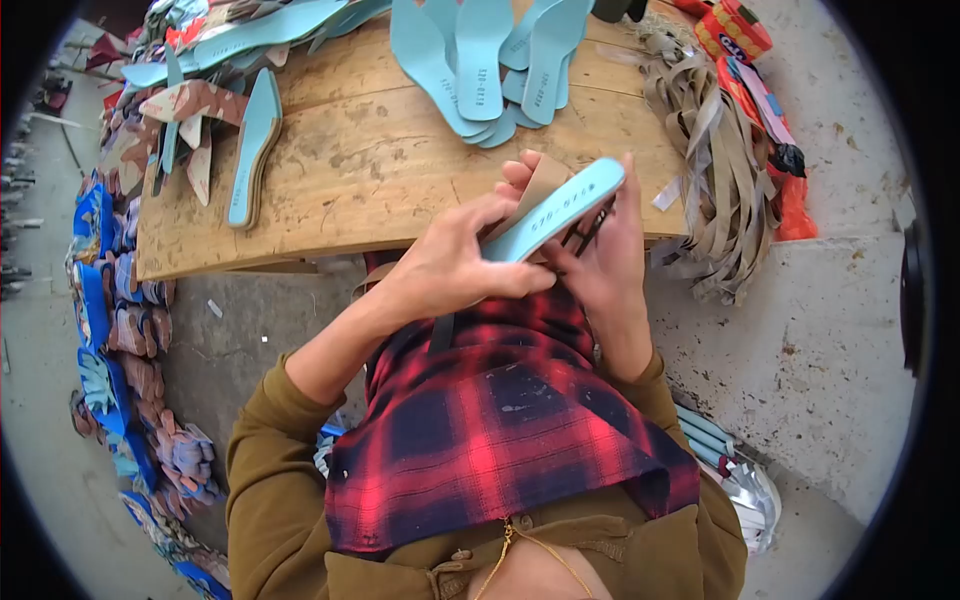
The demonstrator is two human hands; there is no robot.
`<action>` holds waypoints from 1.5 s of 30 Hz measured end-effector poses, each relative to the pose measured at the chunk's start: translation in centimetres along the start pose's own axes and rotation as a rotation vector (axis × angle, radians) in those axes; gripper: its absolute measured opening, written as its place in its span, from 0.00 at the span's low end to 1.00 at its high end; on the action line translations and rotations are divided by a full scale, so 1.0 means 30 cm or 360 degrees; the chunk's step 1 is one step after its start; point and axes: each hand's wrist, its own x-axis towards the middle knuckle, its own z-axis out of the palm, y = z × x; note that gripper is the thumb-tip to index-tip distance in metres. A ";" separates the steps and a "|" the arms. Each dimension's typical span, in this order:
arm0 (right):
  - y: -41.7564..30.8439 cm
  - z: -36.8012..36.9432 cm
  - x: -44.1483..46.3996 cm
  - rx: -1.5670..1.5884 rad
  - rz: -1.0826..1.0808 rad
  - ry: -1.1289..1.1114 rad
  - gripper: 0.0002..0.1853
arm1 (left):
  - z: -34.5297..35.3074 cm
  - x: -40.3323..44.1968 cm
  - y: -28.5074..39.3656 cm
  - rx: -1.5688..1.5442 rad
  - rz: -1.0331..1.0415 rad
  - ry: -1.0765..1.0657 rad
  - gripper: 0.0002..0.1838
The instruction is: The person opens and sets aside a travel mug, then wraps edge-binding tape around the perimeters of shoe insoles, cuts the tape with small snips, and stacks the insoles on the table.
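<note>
Above my lap, my left hand (455, 250) grips a light-blue shoe insole (550, 212) with dark print, its thumb along the near edge. A tan strip (543, 183) shows between the insole and the fingertips behind it. My right hand (610, 260) is at the insole's rounded end, fingers along its far side and thumb bent beneath. Something dark (585, 235) sits under the insole by the right palm; its kind is unclear. The insole is tilted, rounded end up to the right.
On the wooden table (340, 150) lie a pile of blue insoles (485, 70), a small insole stack (255, 150) and patterned offcuts (195, 105). Tan straps (715, 170) hang over the right edge. Blue trays (92, 310) with stacked pieces stand at left. A red container (733, 45) is at upper right.
</note>
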 end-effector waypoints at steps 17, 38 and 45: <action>-0.012 -0.193 -0.005 0.0225 -0.0242 -0.0156 0.14 | 0.009 0.039 -0.164 -0.0230 -0.0192 -0.0493 0.21; 0.010 0.025 0.040 0.0127 -0.0454 -0.0126 0.15 | 0.025 -0.001 -0.034 0.0517 0.0564 0.0665 0.13; 0.087 0.314 0.106 -0.0416 -0.0757 0.0107 0.15 | -0.129 -0.055 0.008 0.0756 0.0736 0.0960 0.35</action>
